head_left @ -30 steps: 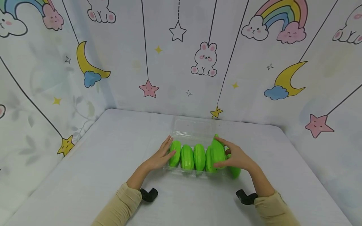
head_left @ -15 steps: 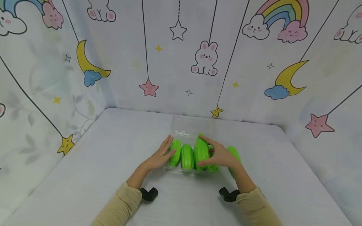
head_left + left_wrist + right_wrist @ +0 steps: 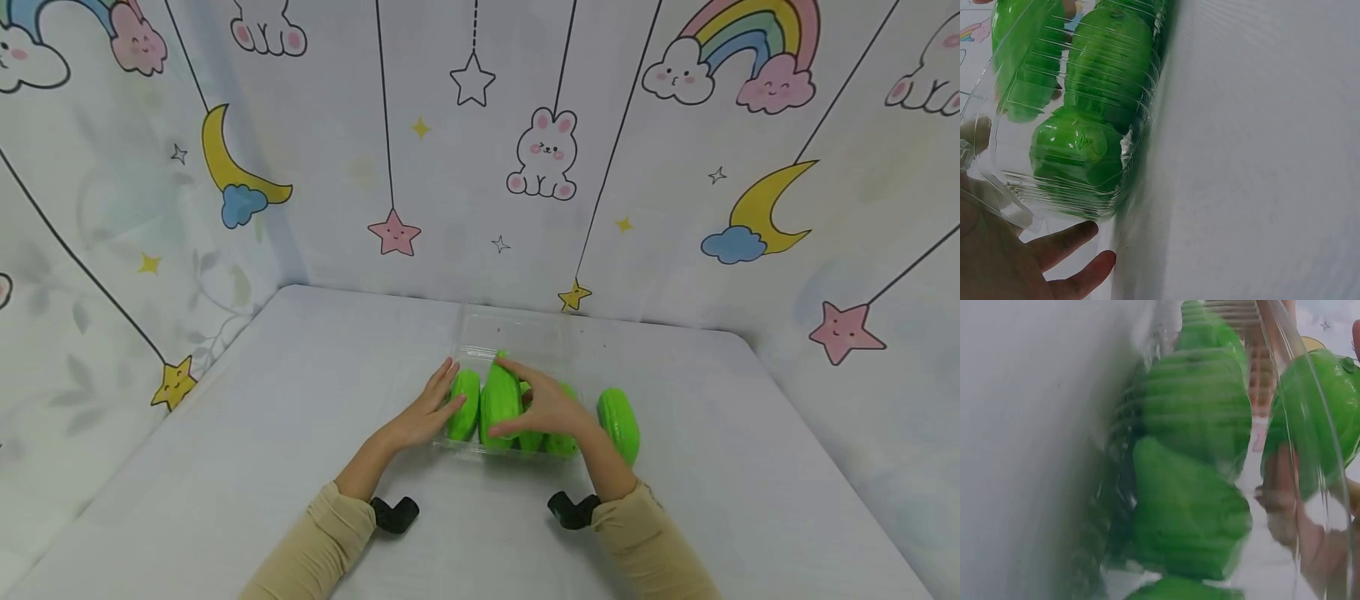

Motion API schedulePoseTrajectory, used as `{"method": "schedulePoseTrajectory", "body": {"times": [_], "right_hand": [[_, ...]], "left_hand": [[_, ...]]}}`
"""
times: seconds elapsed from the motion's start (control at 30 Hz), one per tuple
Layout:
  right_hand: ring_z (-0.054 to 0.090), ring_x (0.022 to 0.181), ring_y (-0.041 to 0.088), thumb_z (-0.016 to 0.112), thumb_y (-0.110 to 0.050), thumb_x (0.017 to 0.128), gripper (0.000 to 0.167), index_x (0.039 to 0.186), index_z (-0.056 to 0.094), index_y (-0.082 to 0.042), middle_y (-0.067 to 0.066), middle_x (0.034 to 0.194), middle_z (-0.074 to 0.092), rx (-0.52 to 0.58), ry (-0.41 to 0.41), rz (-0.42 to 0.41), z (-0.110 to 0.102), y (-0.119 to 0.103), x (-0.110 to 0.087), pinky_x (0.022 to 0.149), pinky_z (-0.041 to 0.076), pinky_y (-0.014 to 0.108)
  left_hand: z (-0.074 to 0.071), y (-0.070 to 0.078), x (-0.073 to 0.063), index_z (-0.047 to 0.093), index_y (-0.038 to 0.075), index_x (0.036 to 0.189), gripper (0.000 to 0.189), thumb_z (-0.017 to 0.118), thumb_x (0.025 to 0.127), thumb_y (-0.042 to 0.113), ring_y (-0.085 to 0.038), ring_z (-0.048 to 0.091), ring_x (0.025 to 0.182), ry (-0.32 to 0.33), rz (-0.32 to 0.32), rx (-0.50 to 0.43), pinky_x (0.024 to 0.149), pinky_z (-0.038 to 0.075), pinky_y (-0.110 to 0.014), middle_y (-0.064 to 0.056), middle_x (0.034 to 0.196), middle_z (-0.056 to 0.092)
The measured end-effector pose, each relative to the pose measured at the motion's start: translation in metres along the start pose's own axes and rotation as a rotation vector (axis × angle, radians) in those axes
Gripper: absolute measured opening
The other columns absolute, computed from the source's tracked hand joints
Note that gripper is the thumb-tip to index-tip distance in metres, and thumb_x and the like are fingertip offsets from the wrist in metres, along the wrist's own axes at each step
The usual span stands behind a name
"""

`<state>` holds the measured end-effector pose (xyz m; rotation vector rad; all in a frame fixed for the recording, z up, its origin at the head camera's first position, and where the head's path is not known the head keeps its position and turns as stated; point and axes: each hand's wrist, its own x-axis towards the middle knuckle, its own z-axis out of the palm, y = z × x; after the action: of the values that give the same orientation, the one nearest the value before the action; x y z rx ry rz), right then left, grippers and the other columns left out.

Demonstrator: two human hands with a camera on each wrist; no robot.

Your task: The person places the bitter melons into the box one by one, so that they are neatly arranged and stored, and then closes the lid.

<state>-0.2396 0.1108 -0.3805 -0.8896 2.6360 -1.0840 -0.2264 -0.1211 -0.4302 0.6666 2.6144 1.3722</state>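
A clear plastic clamshell box (image 3: 480, 451) lies on the table with its lid (image 3: 513, 331) folded back. Inside is a row of long, bright green toy vegetables shaped like short cucumbers, one (image 3: 463, 404) at the left end and another (image 3: 561, 444) at the right. My right hand (image 3: 557, 408) grips one green toy vegetable (image 3: 504, 400) between thumb and fingers and holds it above the row; the right wrist view shows this held piece (image 3: 1316, 419) through the box wall. My left hand (image 3: 423, 417) rests against the box's left end, fingers extended, as the left wrist view also shows (image 3: 1069, 256).
One more green toy vegetable (image 3: 619, 425) lies on the white-covered table (image 3: 720, 467), right of the box. A cartoon-printed cloth (image 3: 450, 167) stands behind and beside the table. Black wrist devices (image 3: 395, 516) sit at both sleeves.
My right hand has moved left over the row with the green toy vegetable in its grip, uncovering the piece on the table at right. The left hand stays at the box's end.
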Motion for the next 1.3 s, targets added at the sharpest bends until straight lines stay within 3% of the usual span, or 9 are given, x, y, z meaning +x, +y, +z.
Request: {"method": "schedulePoseTrajectory", "body": {"times": [0.23, 0.37, 0.5, 0.63, 0.83, 1.3], "right_hand": [[0.054, 0.072, 0.014, 0.082, -0.043, 0.063, 0.101, 0.144, 0.029, -0.014, 0.011, 0.142, 0.037, 0.003, -0.011, -0.014, 0.009, -0.009, 0.01, 0.065, 0.048, 0.025], [0.054, 0.073, 0.014, 0.082, -0.043, 0.062, 0.101, 0.144, 0.03, -0.016, 0.009, 0.141, 0.038, -0.006, -0.008, 0.012, 0.015, -0.011, 0.014, 0.065, 0.048, 0.026], [0.055, 0.101, 0.021, 0.083, -0.046, 0.06, 0.101, 0.143, 0.032, -0.018, 0.007, 0.141, 0.038, -0.044, 0.031, 0.033, 0.021, -0.011, 0.018, 0.081, 0.048, 0.037], [0.038, 0.126, 0.027, 0.082, -0.05, 0.058, 0.103, 0.143, 0.033, -0.019, 0.008, 0.141, 0.039, -0.096, 0.075, 0.048, 0.026, -0.013, 0.021, 0.095, 0.038, 0.047], [0.04, 0.121, 0.034, 0.081, -0.056, 0.055, 0.107, 0.144, 0.032, -0.022, 0.016, 0.134, 0.044, -0.131, 0.084, 0.083, 0.031, -0.018, 0.021, 0.09, 0.04, 0.052], [0.035, 0.128, 0.033, 0.08, -0.056, 0.057, 0.108, 0.145, 0.027, -0.024, 0.011, 0.142, 0.037, -0.134, 0.059, 0.079, 0.029, -0.023, 0.016, 0.096, 0.036, 0.051]], "left_hand": [[0.0, 0.0, 0.001, 0.002, 0.008, 0.148, 0.063, 0.033, 0.1, 0.036, -0.032, -0.001, 0.138, -0.011, 0.003, -0.002, 0.104, 0.013, -0.059, -0.01, 0.152, -0.009], [0.0, 0.001, 0.002, 0.003, 0.008, 0.148, 0.063, 0.032, 0.1, 0.037, -0.032, 0.0, 0.138, -0.01, 0.002, -0.009, 0.104, 0.013, -0.059, -0.01, 0.152, -0.009], [0.0, 0.001, 0.002, 0.004, 0.007, 0.148, 0.063, 0.031, 0.1, 0.039, -0.032, 0.0, 0.138, -0.008, 0.001, -0.009, 0.104, 0.013, -0.059, -0.009, 0.153, -0.008], [0.0, 0.001, 0.004, 0.004, 0.007, 0.148, 0.063, 0.029, 0.1, 0.04, -0.031, -0.001, 0.138, -0.004, 0.0, 0.008, 0.104, 0.014, -0.059, -0.009, 0.153, -0.008], [-0.001, 0.002, 0.004, 0.004, 0.008, 0.148, 0.064, 0.03, 0.099, 0.041, -0.031, -0.001, 0.138, -0.006, -0.003, 0.018, 0.104, 0.013, -0.058, -0.009, 0.153, -0.008], [0.001, 0.003, -0.001, 0.003, 0.013, 0.148, 0.067, 0.033, 0.098, 0.045, -0.033, -0.002, 0.137, -0.015, -0.014, -0.018, 0.102, 0.012, -0.062, -0.01, 0.152, -0.009]]}}
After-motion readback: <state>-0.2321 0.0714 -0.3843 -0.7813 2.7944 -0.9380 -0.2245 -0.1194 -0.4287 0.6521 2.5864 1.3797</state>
